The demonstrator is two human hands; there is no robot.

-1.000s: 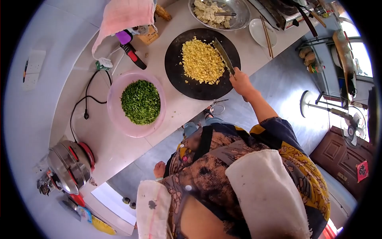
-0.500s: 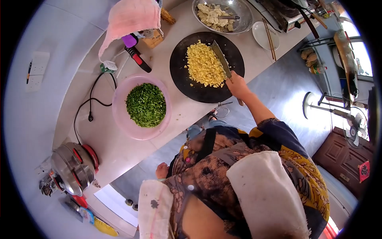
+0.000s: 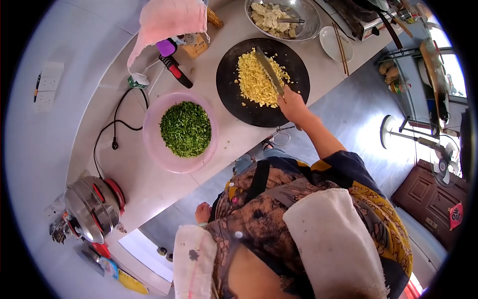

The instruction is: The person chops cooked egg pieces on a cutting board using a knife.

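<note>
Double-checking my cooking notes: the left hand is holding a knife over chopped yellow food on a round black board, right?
Not quite: the head view shows the right hand holding the knife over the chopped yellow food on the round black board.

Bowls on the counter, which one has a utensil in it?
The metal bowl, beyond the board: a handle lies across its pale food. The pink bowl shows only chopped greens.

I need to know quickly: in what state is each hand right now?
Left hand: no object visible in it; whether open or closed cannot be told.
Right hand: closed, holding the knife over the chopped yellow food.
</note>
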